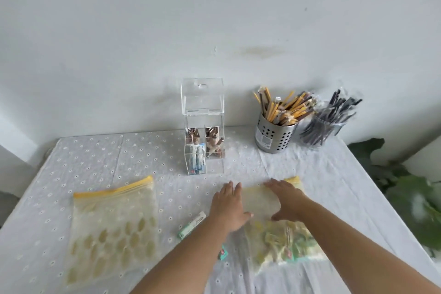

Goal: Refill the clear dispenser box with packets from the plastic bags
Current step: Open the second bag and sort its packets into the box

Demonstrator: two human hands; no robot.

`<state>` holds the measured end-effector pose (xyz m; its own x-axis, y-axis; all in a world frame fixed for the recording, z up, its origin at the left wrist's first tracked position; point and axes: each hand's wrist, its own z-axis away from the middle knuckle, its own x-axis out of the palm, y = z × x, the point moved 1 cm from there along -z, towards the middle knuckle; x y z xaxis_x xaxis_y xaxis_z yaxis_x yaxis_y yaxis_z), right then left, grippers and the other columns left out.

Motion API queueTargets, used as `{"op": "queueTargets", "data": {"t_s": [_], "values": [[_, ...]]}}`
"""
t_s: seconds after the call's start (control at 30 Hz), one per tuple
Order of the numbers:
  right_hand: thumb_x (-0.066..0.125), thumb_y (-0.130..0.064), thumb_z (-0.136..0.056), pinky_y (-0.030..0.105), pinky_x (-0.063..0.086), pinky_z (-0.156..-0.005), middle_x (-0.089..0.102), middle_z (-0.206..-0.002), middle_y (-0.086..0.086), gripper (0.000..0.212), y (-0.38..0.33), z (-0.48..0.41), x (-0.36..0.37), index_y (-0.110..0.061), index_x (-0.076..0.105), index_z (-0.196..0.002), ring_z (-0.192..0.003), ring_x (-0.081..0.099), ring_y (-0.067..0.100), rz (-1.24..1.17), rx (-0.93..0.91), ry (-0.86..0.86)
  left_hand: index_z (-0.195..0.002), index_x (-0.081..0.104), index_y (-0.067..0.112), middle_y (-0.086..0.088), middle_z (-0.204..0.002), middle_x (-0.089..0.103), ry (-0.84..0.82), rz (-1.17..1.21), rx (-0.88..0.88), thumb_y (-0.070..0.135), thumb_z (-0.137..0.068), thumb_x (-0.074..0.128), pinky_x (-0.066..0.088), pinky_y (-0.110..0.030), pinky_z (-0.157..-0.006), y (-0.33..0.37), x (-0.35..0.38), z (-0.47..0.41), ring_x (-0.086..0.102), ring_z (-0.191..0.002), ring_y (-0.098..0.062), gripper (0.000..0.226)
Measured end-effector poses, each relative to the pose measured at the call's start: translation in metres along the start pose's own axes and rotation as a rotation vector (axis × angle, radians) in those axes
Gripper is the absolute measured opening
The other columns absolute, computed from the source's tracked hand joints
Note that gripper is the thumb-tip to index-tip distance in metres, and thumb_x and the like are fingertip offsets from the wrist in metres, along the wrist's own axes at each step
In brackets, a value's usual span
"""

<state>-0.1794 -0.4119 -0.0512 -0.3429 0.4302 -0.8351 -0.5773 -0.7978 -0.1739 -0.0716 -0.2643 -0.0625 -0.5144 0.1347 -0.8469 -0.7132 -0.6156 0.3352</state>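
The clear dispenser box (203, 105) stands upright at the back middle of the table, with brown packets and a blue-white packet in its lower compartments. A yellow-zip plastic bag (281, 241) holding green and yellow packets lies at the front right. My left hand (228, 207) and my right hand (287, 199) rest flat on its upper part, fingers spread, holding nothing. A second yellow-zip bag (112, 229), flat and seemingly without packets, lies at the front left. Two loose green packets lie on the cloth: one (192, 225) left of my left forearm, another (223, 252) partly hidden beneath it.
A perforated metal cup (272, 136) of yellow and brown sticks and a clear jar (327, 126) of black sticks stand at the back right. A white eyelet cloth (119, 157) covers the table. Green leaves (415, 207) hang beyond the right edge. A white wall is behind.
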Motion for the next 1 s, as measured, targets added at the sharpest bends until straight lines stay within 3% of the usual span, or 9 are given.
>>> {"op": "queueTargets", "data": {"t_s": [0.17, 0.33, 0.4, 0.47, 0.53, 0.57, 0.73, 0.93, 1.0], "values": [[0.08, -0.05, -0.059, 0.038, 0.023, -0.114, 0.037, -0.143, 0.0, 0.1, 0.007, -0.01, -0.005, -0.031, 0.029, -0.143, -0.135, 0.033, 0.022, 0.151, -0.085, 0.067, -0.149, 0.003, 0.014, -0.009, -0.159, 0.0, 0.029, 0.069, -0.058, 0.047, -0.08, 0.064, 0.011, -0.038, -0.119, 0.02, 0.024, -0.003, 0.001, -0.147, -0.023, 0.098], [0.078, -0.041, -0.068, 0.033, 0.038, -0.092, 0.054, -0.117, 0.002, 0.059, 0.01, -0.015, -0.018, -0.022, 0.053, -0.117, -0.11, 0.051, 0.022, 0.051, -0.096, 0.042, -0.149, 0.005, 0.019, -0.004, -0.156, 0.015, 0.24, 0.585, -0.205, 0.023, -0.078, 0.072, 0.022, -0.031, -0.117, 0.028, 0.024, 0.005, 0.019, -0.144, -0.02, 0.098], [0.077, -0.032, -0.071, 0.03, 0.041, -0.079, 0.056, -0.103, 0.001, 0.034, 0.007, -0.008, -0.03, -0.021, 0.056, -0.095, -0.094, 0.052, 0.02, -0.074, -0.124, 0.023, -0.145, 0.023, 0.014, -0.005, -0.145, 0.036, 0.271, 0.848, -0.339, 0.018, -0.079, 0.071, 0.035, -0.03, -0.107, 0.031, 0.019, 0.008, 0.038, -0.134, -0.02, 0.081], [0.079, -0.029, -0.07, 0.03, 0.044, -0.075, 0.059, -0.09, -0.002, 0.026, 0.005, 0.008, -0.047, -0.021, 0.056, -0.081, -0.084, 0.054, 0.017, -0.181, -0.147, 0.007, -0.118, 0.055, 0.013, -0.005, -0.119, 0.062, 0.232, 1.0, -0.383, 0.019, -0.081, 0.067, 0.047, -0.027, -0.086, 0.034, 0.013, 0.015, 0.06, -0.102, -0.018, 0.04], [0.079, -0.026, -0.071, 0.028, 0.05, -0.074, 0.066, -0.079, -0.005, 0.018, 0.004, 0.029, -0.066, -0.021, 0.062, -0.073, -0.075, 0.064, 0.014, -0.293, -0.171, -0.024, -0.087, 0.066, 0.014, -0.003, -0.088, 0.073, 0.205, 1.06, -0.307, 0.015, -0.083, 0.063, 0.049, -0.018, -0.067, 0.037, 0.002, 0.028, 0.061, -0.071, -0.01, 0.004], [0.079, -0.024, -0.072, 0.027, 0.052, -0.073, 0.069, -0.075, -0.006, 0.014, 0.003, 0.04, -0.075, -0.021, 0.065, -0.071, -0.072, 0.069, 0.011, -0.337, -0.184, -0.047, -0.081, 0.066, 0.015, 0.0, -0.08, 0.073, 0.204, 1.076, -0.254, 0.012, -0.085, 0.063, 0.048, -0.014, -0.062, 0.039, -0.004, 0.034, 0.06, -0.065, -0.008, 0.006], [0.071, -0.017, -0.08, 0.017, 0.052, -0.059, 0.074, -0.074, -0.004, 0.001, -0.024, 0.09, -0.115, -0.016, 0.071, -0.079, -0.069, 0.072, 0.007, -0.447, -0.289, -0.109, -0.084, 0.069, 0.009, 0.002, -0.072, 0.072, 0.219, 1.154, -0.106, 0.008, -0.081, 0.069, 0.047, -0.011, -0.058, 0.034, -0.047, 0.068, 0.065, -0.061, -0.002, 0.003], [0.07, -0.01, -0.082, 0.022, 0.054, -0.055, 0.073, -0.068, 0.002, 0.006, -0.083, 0.111, -0.127, -0.008, 0.071, -0.076, -0.063, 0.07, 0.013, -0.814, -0.362, 0.13, -0.096, 0.06, 0.014, 0.001, -0.09, 0.062, 0.813, 0.928, -0.317, 0.022, -0.08, 0.071, 0.041, -0.02, -0.067, 0.002, -0.099, 0.112, 0.058, -0.078, -0.013, 0.022], [0.07, -0.009, -0.081, 0.023, 0.054, -0.054, 0.071, -0.068, 0.005, 0.009, -0.106, 0.111, -0.121, -0.002, 0.069, -0.077, -0.061, 0.069, 0.013, -0.97, -0.363, 0.209, -0.093, 0.061, 0.013, 0.001, -0.081, 0.065, 0.773, 1.055, -0.301, 0.02, -0.083, 0.067, 0.043, -0.019, -0.061, -0.004, -0.112, 0.127, 0.06, -0.07, -0.011, 0.014]]}}
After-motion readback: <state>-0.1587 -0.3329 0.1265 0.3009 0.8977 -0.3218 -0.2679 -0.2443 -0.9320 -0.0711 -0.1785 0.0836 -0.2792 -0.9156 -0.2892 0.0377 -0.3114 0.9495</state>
